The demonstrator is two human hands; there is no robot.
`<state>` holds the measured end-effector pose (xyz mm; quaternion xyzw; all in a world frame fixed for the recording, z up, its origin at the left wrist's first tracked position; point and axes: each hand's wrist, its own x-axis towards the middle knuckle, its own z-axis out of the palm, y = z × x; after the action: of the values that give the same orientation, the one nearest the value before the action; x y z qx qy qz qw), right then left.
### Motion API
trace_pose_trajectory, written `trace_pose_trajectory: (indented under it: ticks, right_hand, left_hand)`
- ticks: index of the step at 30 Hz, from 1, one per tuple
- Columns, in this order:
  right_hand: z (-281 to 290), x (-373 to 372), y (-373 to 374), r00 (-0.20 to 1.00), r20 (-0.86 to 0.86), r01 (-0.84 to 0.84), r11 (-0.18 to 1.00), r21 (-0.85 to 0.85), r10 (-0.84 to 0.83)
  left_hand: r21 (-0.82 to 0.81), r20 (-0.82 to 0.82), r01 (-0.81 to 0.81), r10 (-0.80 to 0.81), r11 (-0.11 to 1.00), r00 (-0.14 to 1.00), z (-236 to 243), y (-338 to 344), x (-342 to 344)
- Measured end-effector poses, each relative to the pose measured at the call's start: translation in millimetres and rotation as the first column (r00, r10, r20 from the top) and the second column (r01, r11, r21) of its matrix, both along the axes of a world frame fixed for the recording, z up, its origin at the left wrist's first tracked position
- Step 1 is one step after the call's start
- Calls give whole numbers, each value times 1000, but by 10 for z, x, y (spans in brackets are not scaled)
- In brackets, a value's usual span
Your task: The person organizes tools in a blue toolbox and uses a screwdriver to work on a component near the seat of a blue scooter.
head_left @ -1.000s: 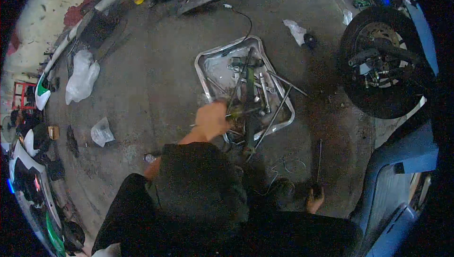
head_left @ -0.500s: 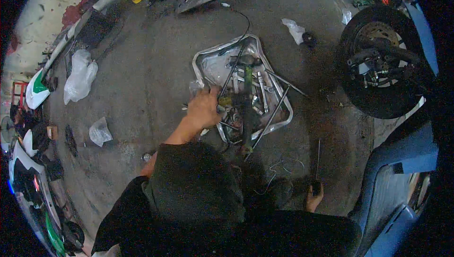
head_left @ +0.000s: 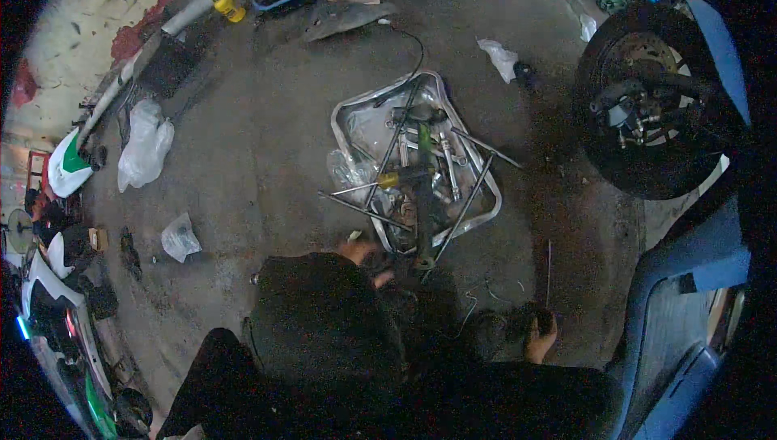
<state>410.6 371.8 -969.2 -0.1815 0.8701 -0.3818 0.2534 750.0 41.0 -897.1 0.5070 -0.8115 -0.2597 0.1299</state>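
Head view: our right hand [head_left: 542, 340] grips one thin-shafted tool [head_left: 549, 274] right of one metal tray [head_left: 475, 223]; our left hand [head_left: 354, 254] (its grip we cannot tell) is near the tray.

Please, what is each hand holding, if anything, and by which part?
The right hand holds a thin tool by its near end. The left hand is partly hidden; whether it holds anything cannot be told.
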Motion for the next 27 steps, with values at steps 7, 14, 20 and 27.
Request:
trace_pose_trajectory:
  ticks: [7, 14, 20, 27]
  right_hand:
    - [98, 40, -265, 981, -189, 26, 998, -64, -37]
    - [-261, -114, 310, 981, -180, 71, 997, -37, -76]
    - [-109, -137, 659, 982, 140, 154, 963, -220, -125]
    - [2246, -341, -1184, 963, -260, -102, 986, -132, 65]
  left_hand:
    - [-302, -274, 23, -110, 953, 955, 247, -1098, -579]
    - [-218, 95, -107, 130, 970, 987, -262, -2877, -1884]
    - [-212, -155, -93, 60, 973, 986, 77, -2691, -1972]
    - [-261, -81, 564, -600, 783, 796, 1908, -1419, -2197]
